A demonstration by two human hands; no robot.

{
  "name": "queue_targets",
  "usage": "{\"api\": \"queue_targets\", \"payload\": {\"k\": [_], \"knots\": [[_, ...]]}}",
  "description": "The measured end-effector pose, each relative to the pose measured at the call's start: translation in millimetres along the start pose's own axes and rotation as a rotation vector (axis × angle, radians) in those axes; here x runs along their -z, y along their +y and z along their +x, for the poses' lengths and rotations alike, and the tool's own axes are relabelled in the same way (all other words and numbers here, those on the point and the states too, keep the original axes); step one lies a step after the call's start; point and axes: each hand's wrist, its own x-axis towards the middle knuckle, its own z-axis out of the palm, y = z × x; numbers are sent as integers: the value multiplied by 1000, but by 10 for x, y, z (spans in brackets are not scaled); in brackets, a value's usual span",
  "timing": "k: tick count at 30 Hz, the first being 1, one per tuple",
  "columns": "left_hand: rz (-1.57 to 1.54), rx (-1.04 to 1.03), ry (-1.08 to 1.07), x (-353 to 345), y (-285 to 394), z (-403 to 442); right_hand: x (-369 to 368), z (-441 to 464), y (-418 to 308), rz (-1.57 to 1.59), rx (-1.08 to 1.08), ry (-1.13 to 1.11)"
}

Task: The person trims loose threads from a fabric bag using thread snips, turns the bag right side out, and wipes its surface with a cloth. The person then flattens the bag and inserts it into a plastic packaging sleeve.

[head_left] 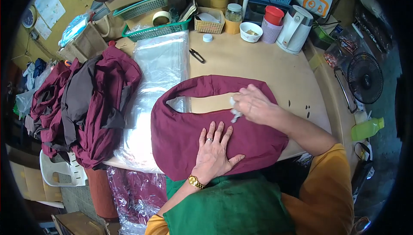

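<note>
A heap of maroon and dark grey garments (92, 106) lies on the left side of the table (275, 65), its lower edge overhanging the front. Immediately right of it, a stack of clear plastic sleeves (157, 67) extends from the rear toward the front edge. A green basket (159, 31) is positioned behind the sleeves.

The maroon fabric item (183, 134) lies flat at the front centre of the table; its left part overlaps the sleeves. Its upper portion surrounds an elongated opening, through which plastic and bare table surface are visible. A pair of black snips (197, 56) rests behind the item, not touching it.

The left hand (214, 155) is placed palm down on the item, below the opening, with fingers spread. A gold watch (196, 182) is fitted at its wrist. The right hand (254, 104) is at the right end of the opening, fingers closed, pinching a crumpled white wad (235, 113) against or just above the fabric; contact cannot be confirmed.

Behind, toward the right, stand a white bowl (251, 32) and a kettle (295, 30). A black fan (365, 78) is located at the far right, above a yellow-green bottle (368, 128) in the view.
</note>
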Motion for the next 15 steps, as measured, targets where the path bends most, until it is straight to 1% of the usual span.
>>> {"api": "queue_targets", "payload": {"k": [1, 2, 3, 4, 5, 7, 8, 10, 11, 12, 14, 15], "knots": [[-4, -2, 1, 4, 4, 6, -69, 50, -62, 92, 52, 103], [-7, 0, 3, 8, 9, 3, -299, 167, -154, 93, 49, 99], [-8, 3, 6, 9, 10, 2, -610, 336, -249, 200, 92, 306], [-7, 2, 6, 9, 6, 1, -763, 456, -311, 308, 135, 515], [-5, 13, -33, 11, 2, 3, -716, 503, -352, 308, 135, 517], [0, 27, -78, 4, 4, 6, -591, 530, -425, 248, 129, 390], [-2, 13, -40, -5, -1, 7, -617, 499, -400, 255, 126, 393], [-2, -2, -1, -12, -7, 9, -646, 354, -254, 252, 144, 506], [-7, -5, 17, -18, -4, 8, -625, 265, -192, 258, 89, 445], [-14, -8, 34, -25, 1, 9, -571, 261, -195, 256, 90, 444], [7, 0, 24, -35, 15, 8, -476, 241, -220, 61, 82, 310], [33, 3, 15, -39, 22, 12, -427, 298, -282, 63, 75, 234]]}}
